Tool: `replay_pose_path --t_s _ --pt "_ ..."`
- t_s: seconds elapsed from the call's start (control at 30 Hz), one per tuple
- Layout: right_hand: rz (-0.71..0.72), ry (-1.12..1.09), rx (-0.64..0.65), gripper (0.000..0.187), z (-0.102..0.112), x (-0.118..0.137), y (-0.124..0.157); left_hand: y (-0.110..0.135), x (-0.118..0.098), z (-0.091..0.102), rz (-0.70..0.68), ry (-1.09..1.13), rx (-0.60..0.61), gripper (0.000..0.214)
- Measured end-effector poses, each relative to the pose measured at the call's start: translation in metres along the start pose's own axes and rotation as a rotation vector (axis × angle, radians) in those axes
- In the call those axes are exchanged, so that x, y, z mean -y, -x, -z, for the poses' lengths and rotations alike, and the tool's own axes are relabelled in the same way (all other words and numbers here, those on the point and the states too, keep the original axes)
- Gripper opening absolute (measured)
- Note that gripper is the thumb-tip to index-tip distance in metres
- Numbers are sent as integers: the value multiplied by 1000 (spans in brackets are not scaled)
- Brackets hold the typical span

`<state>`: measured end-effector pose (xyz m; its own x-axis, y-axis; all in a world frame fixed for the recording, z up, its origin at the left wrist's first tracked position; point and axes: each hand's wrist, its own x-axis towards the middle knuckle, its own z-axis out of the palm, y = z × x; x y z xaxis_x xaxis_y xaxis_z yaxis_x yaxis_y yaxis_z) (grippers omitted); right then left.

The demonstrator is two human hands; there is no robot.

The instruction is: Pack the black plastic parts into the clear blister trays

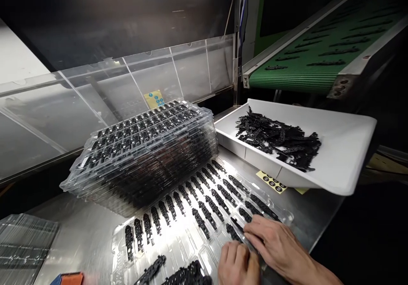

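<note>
A clear plastic blister tray (178,238) lies on the metal table, most of its slots filled with small black plastic parts (204,200). My left hand (237,263) rests at the tray's near right corner with fingers curled under. My right hand (274,242) lies beside it, fingers pressed together on a black part (237,225) at the tray's right end. A loose heap of black parts (181,274) sits on the tray's near edge.
A tall stack of filled clear trays (143,157) stands behind the tray. A white bin (344,157) with loose black parts (277,138) sits at the right under a green conveyor belt (318,59). Empty clear trays (25,242) lie at the left. A clear guard panel (95,98) backs the table.
</note>
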<state>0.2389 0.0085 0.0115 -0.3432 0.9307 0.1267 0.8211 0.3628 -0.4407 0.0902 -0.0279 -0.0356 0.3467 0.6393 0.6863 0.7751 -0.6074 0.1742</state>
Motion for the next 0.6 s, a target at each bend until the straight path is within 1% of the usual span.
replay_pose_path --t_s 0.03,0.1,0.17,0.27,0.33,0.4,0.5,0.53,0.6 --pt "-8 -11 30 31 2 -1 -1 1 0 -2 14 22 24 9" --pt "-57 2 57 32 5 -2 -3 4 1 -6 60 73 58 28" --pt "-84 40 62 32 6 -4 -5 9 0 -11 108 100 51 34" --pt "-49 83 87 29 5 -3 -7 17 -3 -17 160 108 -1 33" --pt "-62 102 89 30 5 -1 -9 19 -6 -21 181 112 -36 36" --pt "-108 59 117 32 6 2 -13 20 -9 -23 206 112 -65 38" --pt "-157 -36 202 34 8 3 -17 19 -12 -26 240 100 -117 38" --pt "-161 -22 211 34 8 3 -17 18 -13 -27 253 92 -142 37" --pt "-169 79 166 28 7 0 -16 18 -15 -30 273 78 -182 37"
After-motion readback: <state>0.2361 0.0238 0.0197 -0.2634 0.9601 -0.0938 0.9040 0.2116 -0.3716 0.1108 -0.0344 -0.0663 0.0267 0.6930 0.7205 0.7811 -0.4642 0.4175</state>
